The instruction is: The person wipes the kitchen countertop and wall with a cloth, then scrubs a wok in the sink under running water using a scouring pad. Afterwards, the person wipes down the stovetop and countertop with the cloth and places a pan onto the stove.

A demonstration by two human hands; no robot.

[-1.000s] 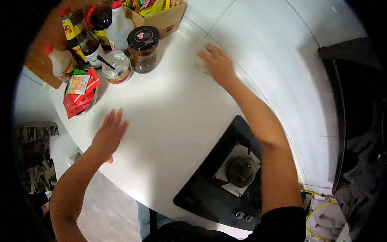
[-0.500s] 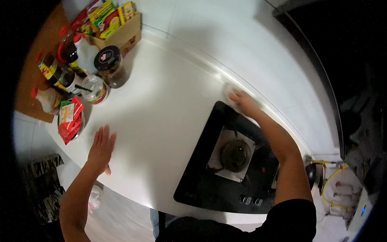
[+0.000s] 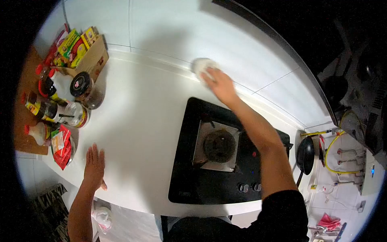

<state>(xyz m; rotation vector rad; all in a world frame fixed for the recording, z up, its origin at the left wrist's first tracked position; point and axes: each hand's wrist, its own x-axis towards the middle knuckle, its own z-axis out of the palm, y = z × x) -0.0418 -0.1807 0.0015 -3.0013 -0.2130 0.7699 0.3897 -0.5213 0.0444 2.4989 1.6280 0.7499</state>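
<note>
My right hand (image 3: pixel 219 84) presses a whitish cloth (image 3: pixel 204 66) against the tiled wall, just above the raised ledge at the back of the counter. Its fingers lie over the cloth. Below that forearm is the black gas stove (image 3: pixel 183 161), partly covered by the arm. My left hand (image 3: pixel 95 167) rests flat on the white countertop (image 3: pixel 135 161) near the front edge, fingers stretched out and holding nothing. Close by that hand lie red packets (image 3: pixel 62 151) in a bowl.
Along the left stand a dark-lidded jar (image 3: pixel 89 92), an open clear tub (image 3: pixel 76 115), several sauce bottles (image 3: pixel 40 107) and a cardboard box (image 3: pixel 94 60) of packets. A black pan (image 3: pixel 307 155) hangs at the right. Above is the dark range hood edge (image 3: pixel 278 38).
My right hand has moved with the cloth from the back of the counter up onto the wall. The view has shifted too. My left hand stays flat on the counter.
</note>
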